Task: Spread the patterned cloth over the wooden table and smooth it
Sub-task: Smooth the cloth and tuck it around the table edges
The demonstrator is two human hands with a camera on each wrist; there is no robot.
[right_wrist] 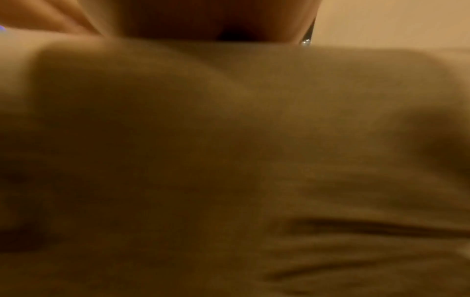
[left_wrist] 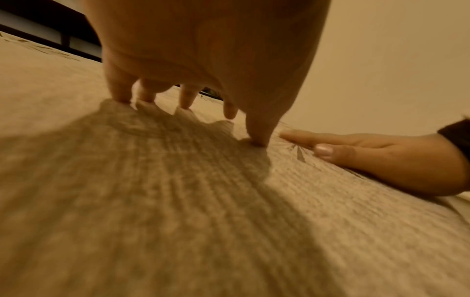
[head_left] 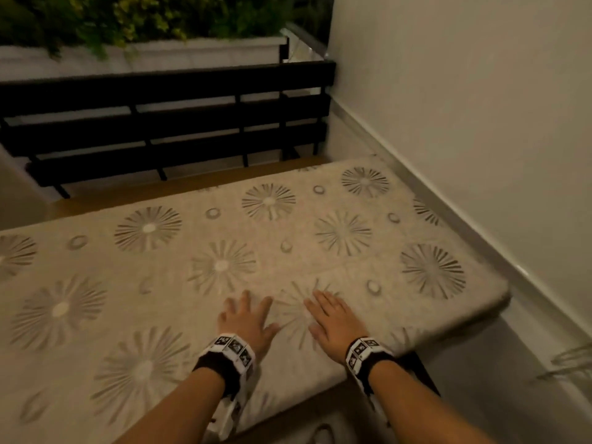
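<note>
A beige cloth (head_left: 198, 283) with grey starburst and ring patterns lies spread over the wooden table (head_left: 134, 195), whose bare far edge shows as a brown strip. Both hands lie flat on the cloth near its front right part, fingers spread. My left hand (head_left: 246, 318) touches the cloth with its fingertips (left_wrist: 122, 98) and thumb. My right hand (head_left: 333, 322) lies palm down just to its right, and shows as my right hand (left_wrist: 376, 158) in the left wrist view. The right wrist view shows only the blurred cloth (right_wrist: 229, 160) close up.
A dark slatted railing (head_left: 166, 123) stands behind the table, with a white ledge and green plants (head_left: 128, 24) beyond. A pale wall (head_left: 464, 107) with a skirting runs along the right. The cloth's right corner (head_left: 493, 296) hangs over the table's end.
</note>
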